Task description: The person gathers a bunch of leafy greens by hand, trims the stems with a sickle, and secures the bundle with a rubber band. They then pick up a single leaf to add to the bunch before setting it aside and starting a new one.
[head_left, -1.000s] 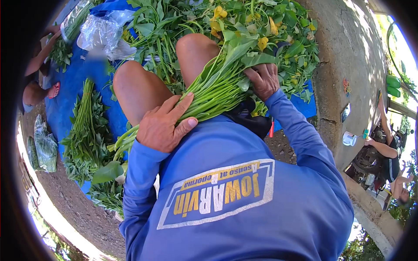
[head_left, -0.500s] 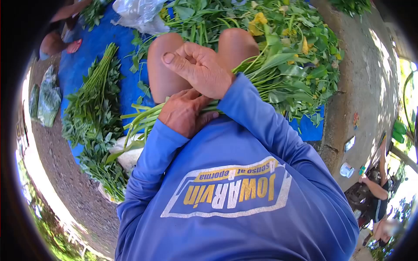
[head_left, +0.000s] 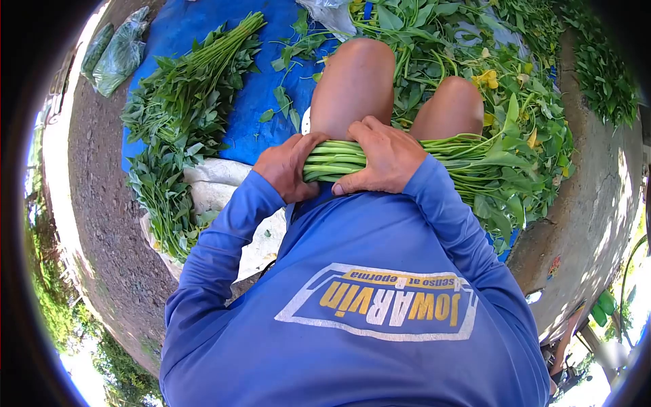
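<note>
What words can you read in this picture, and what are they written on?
"JowARVin": big yellow and white letters on the blue shirt, seen upside down.
"senso at eporma": small line on the yellow strip of the same print; its start is unclear.
Small coloured patch on the concrete: too small to read.
The bundle of green stems, gripped by the left hand and right hand, has no writing.

The bundle (head_left: 339, 159) lay across your thighs (head_left: 352, 95), leaves to your right; left of them, a pile (head_left: 183, 102) lay on the tarp (head_left: 183, 30), a sack (head_left: 217, 186) just behind.
</note>
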Tool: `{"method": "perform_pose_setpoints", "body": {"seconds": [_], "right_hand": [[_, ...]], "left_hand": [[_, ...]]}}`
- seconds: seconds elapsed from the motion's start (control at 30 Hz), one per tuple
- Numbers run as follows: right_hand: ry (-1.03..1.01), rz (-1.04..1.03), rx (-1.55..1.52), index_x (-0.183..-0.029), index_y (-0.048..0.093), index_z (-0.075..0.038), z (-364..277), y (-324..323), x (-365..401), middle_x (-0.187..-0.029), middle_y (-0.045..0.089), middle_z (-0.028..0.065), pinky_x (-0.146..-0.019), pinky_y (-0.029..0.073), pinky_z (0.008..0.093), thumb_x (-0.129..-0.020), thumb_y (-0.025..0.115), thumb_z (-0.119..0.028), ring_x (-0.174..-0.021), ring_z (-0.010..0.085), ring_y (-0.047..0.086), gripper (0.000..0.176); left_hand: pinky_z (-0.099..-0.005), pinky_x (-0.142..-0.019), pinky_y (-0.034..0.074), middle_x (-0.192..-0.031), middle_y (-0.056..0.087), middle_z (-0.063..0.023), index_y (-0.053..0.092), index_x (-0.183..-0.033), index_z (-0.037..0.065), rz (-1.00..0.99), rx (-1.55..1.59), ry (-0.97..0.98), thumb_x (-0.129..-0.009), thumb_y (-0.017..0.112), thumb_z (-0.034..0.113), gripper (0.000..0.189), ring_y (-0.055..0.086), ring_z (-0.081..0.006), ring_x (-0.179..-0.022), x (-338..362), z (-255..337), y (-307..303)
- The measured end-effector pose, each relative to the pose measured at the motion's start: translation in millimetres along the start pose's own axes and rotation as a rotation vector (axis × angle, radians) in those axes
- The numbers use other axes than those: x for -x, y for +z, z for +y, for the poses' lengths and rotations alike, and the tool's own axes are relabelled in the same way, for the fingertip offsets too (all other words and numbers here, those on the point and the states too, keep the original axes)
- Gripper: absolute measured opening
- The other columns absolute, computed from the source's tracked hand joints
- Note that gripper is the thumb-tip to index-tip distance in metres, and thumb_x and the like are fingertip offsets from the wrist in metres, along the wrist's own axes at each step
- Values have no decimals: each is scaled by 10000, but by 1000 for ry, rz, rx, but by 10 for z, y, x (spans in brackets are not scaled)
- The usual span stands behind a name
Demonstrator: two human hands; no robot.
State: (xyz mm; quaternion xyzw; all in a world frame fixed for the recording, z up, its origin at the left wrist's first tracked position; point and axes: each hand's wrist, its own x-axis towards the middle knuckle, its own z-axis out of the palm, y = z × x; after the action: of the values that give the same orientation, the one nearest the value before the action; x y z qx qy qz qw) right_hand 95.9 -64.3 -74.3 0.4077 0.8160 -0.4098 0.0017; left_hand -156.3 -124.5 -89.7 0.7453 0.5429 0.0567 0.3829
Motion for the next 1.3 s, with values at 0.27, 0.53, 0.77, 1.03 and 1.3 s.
{"method": "perform_pose_setpoints", "body": {"seconds": [0.27, 0.53, 0.77, 1.03, 1.3], "right_hand": [[-35, 251, -171, -1305, 572, -23, -29, -174, 224, -1132, 685, 236, -927, 543, 512, -716, 842, -347, -1059, 430, 684, 723], [229, 310, 74, -1295, 484, -17, 121, 25, 57, -1045, 712, 269, -870, 566, 541, -793, 737, -161, -987, 456, 710, 580], [358, 250, 22, -1359, 471, -12, 191, -66, -57, -972, 729, 272, -851, 579, 512, -713, 794, -180, -913, 477, 715, 742], [-26, 525, -377, -1305, 547, 36, 66, -1157, 215, -1074, 729, 250, -853, 573, 426, -672, 873, -302, -974, 389, 736, 788], [-744, 1146, 84, -1538, 358, 62, -1467, -2017, -226, -1402, 605, 272, -1016, 522, 475, -881, 760, -245, -1224, 451, 630, 829]], "left_hand": [[-500, -736, 590, -1109, 671, -155, 518, -1422, 191, -29, -489, 306, -698, 871, 219, 806, 713, -405, -905, -466, 575, -862], [-516, -801, 589, -1179, 661, -126, 535, -1433, 203, -70, -625, 530, -732, 911, 314, 804, 718, -398, -979, -1113, 171, -774], [-471, -853, 582, -1297, 660, -122, 530, -1429, 137, 430, -710, 714, -733, 906, 301, 808, 710, -380, -995, -942, 471, -935], [-363, -842, 552, -1110, 716, -91, 670, -1169, -3, 345, 993, 446, -791, 920, 288, 538, 691, -224, -990, -766, 1316, -319], [-341, -856, 541, -1098, 703, -71, 655, -1206, -20, 822, 771, 971, -749, 894, 155, 545, 645, -160, -966, -855, 2292, -2191]]}}
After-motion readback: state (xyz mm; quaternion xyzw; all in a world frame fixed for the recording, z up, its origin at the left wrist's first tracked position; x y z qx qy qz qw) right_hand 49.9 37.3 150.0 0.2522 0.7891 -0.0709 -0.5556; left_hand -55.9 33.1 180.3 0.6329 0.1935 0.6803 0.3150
